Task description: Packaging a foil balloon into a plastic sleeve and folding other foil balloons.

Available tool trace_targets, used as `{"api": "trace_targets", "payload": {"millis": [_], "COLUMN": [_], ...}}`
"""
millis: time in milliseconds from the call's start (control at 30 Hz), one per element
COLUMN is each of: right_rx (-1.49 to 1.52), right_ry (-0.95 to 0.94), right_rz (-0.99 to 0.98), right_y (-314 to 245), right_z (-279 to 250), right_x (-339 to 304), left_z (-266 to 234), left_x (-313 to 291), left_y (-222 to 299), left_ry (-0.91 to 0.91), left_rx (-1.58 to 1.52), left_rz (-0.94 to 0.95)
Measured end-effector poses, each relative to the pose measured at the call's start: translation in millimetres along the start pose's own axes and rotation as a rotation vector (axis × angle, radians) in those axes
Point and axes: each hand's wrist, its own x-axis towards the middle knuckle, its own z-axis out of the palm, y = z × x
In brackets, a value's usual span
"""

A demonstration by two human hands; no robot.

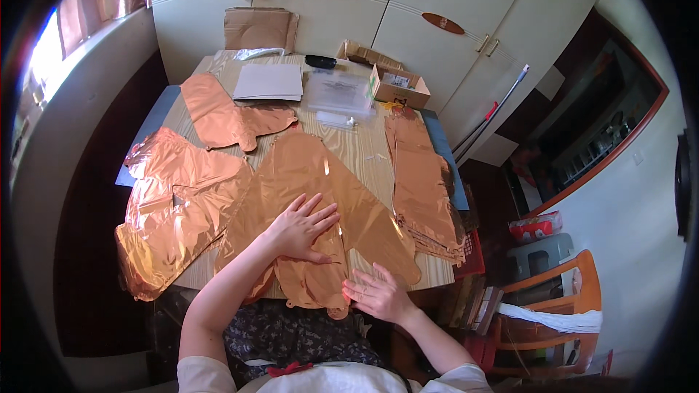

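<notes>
A large flat copper-coloured foil balloon (302,164), not inflated, lies spread over the near middle of the table (364,138). My left hand (300,231) rests palm down on it with the fingers spread. At its near right edge is my right hand (378,295), fingers stretched out and touching the foil's border near a small rounded tab. More crumpled copper foil (186,207) lies to the left and hangs over the table's edge. Another flat foil balloon (215,113) lies farther back on the left. On the right lies a stack of folded copper foil balloons (419,182).
White sheets (267,82), clear plastic bags (338,94), a black tray (320,62) and an open cardboard box (400,89) occupy the table's far part. Brown cardboard (259,29) leans against the cabinets. An orange wooden chair (588,291) stands at the right.
</notes>
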Motion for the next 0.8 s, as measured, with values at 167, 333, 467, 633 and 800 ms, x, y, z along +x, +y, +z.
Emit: {"api": "trace_targets", "payload": {"millis": [167, 333, 467, 633, 800], "right_rx": [-0.031, -0.046, -0.1, -0.041, 0.12], "right_ry": [0.239, 0.258, 0.272, 0.275, 0.192], "right_rz": [0.014, -0.037, -0.106, -0.175, 0.045], "right_y": [-13, -13, -12, -8, 22], "right_z": [14, 13, 10, 7, -5], "right_x": [0, -9, -8, -8, 4], "left_z": [1, -2, -1, -3, -2], "left_x": [0, -1, -1, 0, -1], "left_y": [0, 1, 1, 4, 5], "left_ry": [0.003, -0.002, 0.005, -0.004, -0.011], "left_rx": [0.0, 0.002, 0.001, 0.004, 0.016], "left_rz": [-0.002, -0.006, -0.007, -0.005, -0.013]}}
